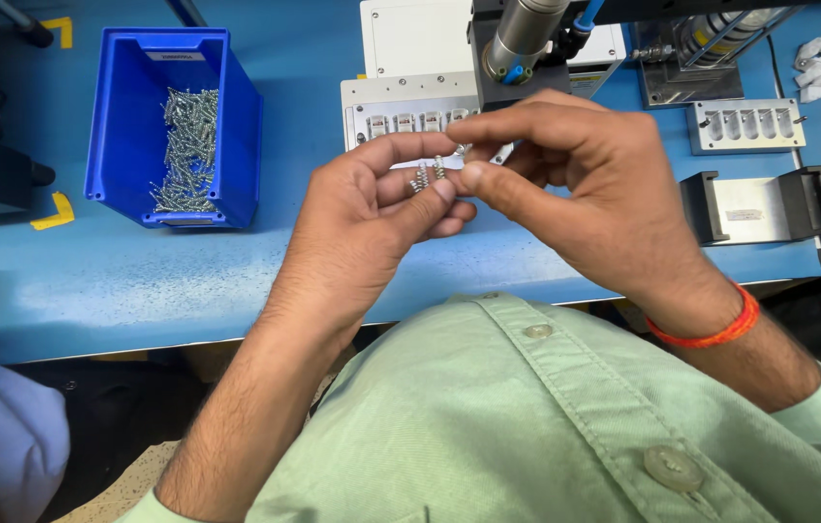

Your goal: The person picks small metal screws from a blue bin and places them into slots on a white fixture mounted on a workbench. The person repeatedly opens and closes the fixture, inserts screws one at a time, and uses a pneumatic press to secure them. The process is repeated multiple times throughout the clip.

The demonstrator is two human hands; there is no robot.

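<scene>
Bright even overhead light, soft shadows, sharp focus, slight edge distortion.

The blue workbench top (139,281) carries a blue plastic bin (226,126) of small metal springs, slotted grey metal fixture blocks (745,126) and a black-ended metal cradle (757,205).

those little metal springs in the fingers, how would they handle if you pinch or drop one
The small coil springs, pinched between the left hand and right hand, look tiny and thin-wired, so probably very light and easy to fumble. Open coils would likely give when squeezed and tangle together. Being round, a dropped one might roll or bounce on the smooth blue table.
</scene>
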